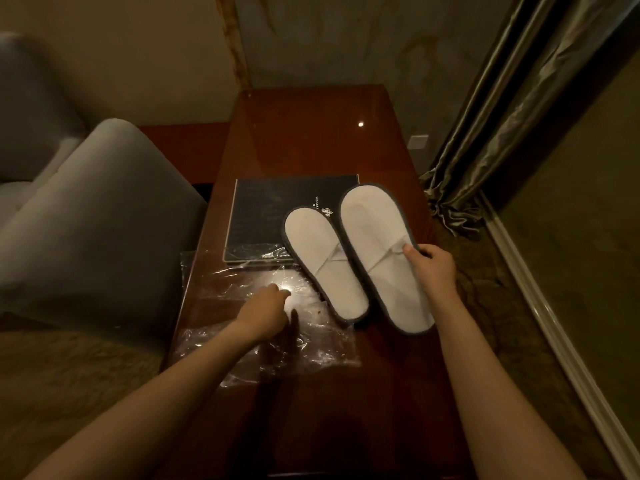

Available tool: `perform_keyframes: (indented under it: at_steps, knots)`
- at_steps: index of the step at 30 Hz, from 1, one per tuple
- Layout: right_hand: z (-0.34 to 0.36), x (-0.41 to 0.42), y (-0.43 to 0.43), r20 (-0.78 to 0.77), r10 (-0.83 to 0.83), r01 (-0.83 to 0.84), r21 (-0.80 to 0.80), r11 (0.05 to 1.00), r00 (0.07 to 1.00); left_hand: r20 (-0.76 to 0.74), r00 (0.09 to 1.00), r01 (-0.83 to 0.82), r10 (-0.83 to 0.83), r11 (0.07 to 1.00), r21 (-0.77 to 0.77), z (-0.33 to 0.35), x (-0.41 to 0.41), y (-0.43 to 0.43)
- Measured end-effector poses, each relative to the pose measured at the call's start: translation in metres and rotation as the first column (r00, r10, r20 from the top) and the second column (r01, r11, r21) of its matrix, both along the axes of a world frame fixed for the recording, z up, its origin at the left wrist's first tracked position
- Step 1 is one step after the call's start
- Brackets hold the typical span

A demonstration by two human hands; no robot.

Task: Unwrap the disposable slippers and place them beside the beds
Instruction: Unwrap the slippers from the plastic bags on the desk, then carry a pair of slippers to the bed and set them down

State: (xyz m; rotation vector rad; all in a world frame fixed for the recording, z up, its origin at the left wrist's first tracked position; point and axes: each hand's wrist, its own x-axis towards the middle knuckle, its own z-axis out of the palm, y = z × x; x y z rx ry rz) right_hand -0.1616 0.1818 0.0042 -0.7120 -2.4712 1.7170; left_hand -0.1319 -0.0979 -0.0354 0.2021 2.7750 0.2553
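Two white disposable slippers with dark grey edging lie flat and side by side on the glossy wooden table (311, 133). The left slipper (322, 258) partly overlaps a dark folder. My right hand (433, 268) pinches the right slipper (377, 244) at its right edge, thumb on top. A crumpled clear plastic wrapper (249, 313) lies spread on the table left of the slippers. My left hand (266, 313) rests on that wrapper with its fingers bent downward; I cannot tell if it pinches the plastic.
A dark folder (263, 216) with gold lettering lies behind the wrapper. A grey upholstered armchair (90, 216) stands close to the table's left side. Curtains (495, 133) hang at the right above patterned carpet (502, 306). A white wall socket (418, 141) sits behind the table.
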Motion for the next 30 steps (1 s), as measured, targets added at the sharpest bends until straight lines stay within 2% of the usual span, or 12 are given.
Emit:
perform_keyframes:
  at_steps: [2,3,5,7,9,11,14,18,22,24,30]
  knots:
    - [-0.002,-0.002,0.002,-0.002,-0.011,0.011,-0.018,1.000,1.000,-0.077,0.979,-0.169,0.188,0.965,0.201,0.008,-0.008,0.014]
    - [-0.002,-0.003,0.003,-0.004,-0.017,0.017,-0.034,0.999,1.000,-0.068,0.954,-0.261,0.293,0.919,0.295,0.012,-0.014,0.021]
    - [-0.003,-0.007,0.003,0.003,-0.027,0.027,-0.076,0.997,1.000,0.061,0.873,-0.456,0.484,0.766,0.454,0.019,-0.028,0.037]
    - [-0.004,-0.013,0.003,0.032,-0.033,0.037,-0.142,0.989,0.999,0.252,0.762,-0.620,0.597,0.561,0.548,0.020,-0.042,0.049]
    - [-0.005,-0.019,0.002,0.058,-0.034,0.046,-0.225,0.973,0.998,0.410,0.659,-0.725,0.631,0.387,0.569,0.019,-0.050,0.055]
    - [-0.006,-0.025,0.003,0.073,-0.019,0.038,-0.275,0.961,0.997,0.530,0.577,-0.794,0.621,0.276,0.542,0.018,-0.054,0.060]
    - [-0.010,-0.035,0.004,0.107,-0.010,0.039,-0.277,0.960,0.994,0.615,0.503,-0.849,0.607,0.210,0.485,0.013,-0.059,0.066]
    - [-0.014,-0.041,0.002,0.157,-0.010,0.061,-0.327,0.943,0.988,0.646,0.459,-0.870,0.610,0.164,0.464,0.012,-0.064,0.072]
    - [-0.017,-0.043,0.000,0.178,-0.010,0.073,-0.352,0.933,0.984,0.695,0.401,-0.884,0.597,0.052,0.465,0.018,-0.066,0.081]
    - [-0.018,-0.043,0.001,0.180,-0.004,0.069,-0.354,0.933,0.984,0.718,0.405,-0.871,0.567,0.000,0.492,0.023,-0.065,0.083]
    - [-0.011,-0.049,0.001,0.152,0.022,0.033,-0.355,0.934,0.988,0.660,0.505,-0.781,0.556,-0.032,0.624,0.040,-0.065,0.083]
